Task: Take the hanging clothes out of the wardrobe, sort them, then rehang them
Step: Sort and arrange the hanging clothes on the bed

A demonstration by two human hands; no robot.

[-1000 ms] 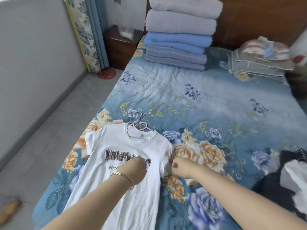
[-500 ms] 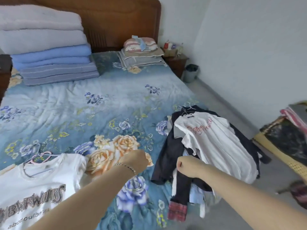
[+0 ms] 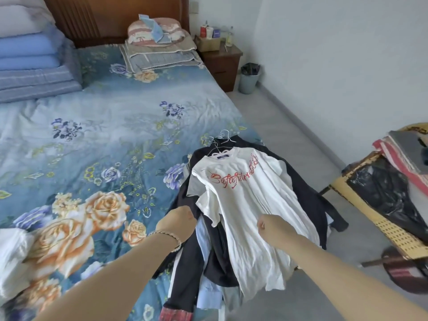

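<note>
White tee (image 3: 245,205) atop clothes pile (image 3: 215,258), under both hands: left (image 3: 179,224) & right (image 3: 273,230), fists curled, grip unclear

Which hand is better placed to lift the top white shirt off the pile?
Right hand: it is over the white shirt, while the left hand sits at the pile's left edge.

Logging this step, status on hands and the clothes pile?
Left hand closed, at the pile's left edge. Right hand closed, over the white T-shirt topping the pile; grip unclear. Hangers still in garments. Nothing in the way.
</note>
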